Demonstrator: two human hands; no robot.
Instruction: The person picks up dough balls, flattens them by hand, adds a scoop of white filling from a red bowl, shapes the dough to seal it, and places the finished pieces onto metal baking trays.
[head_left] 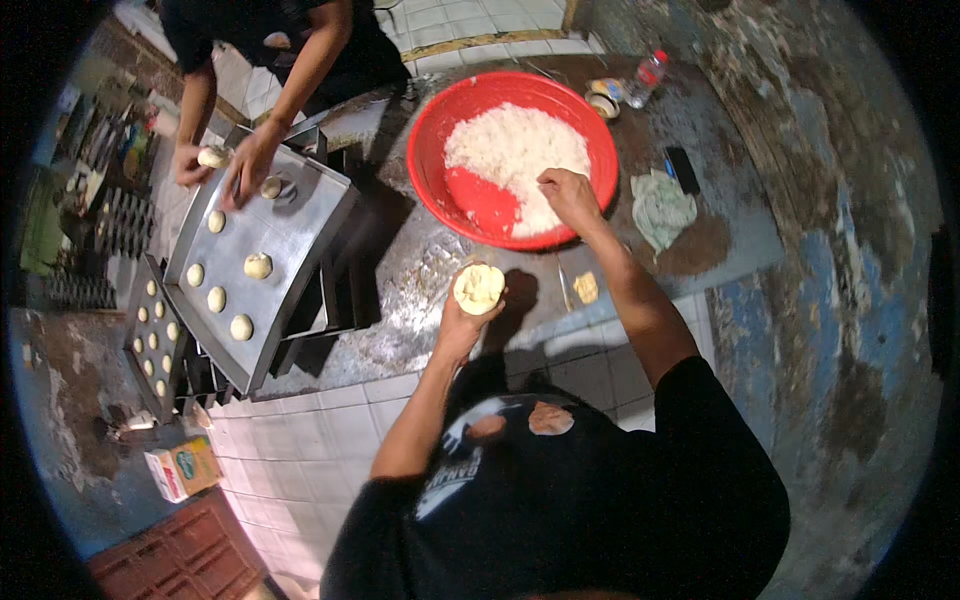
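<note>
In my left hand [462, 328] rests a pale round piece of dough [479, 288], hollowed like a cup and facing up, with the fingers curled round it. My right hand [572, 200] reaches over the near right rim of a wide red plastic basin [424, 190]. Its fingers are pinched together at the white crumbly filling [515, 145] heaped inside; how much they grip is hidden. On the basin's near left side the red bottom shows through. A small yellowish dough scrap [586, 288] and a thin stick [564, 287] lie by my right forearm.
Across the table a co-worker's hands [250, 165] handle dough over a metal tray [300, 215] with several dough balls. Another tray [150, 385] sits lower left. Right of the basin are a crumpled cloth [662, 212], a dark phone-like object [682, 170] and a red-capped bottle [645, 80].
</note>
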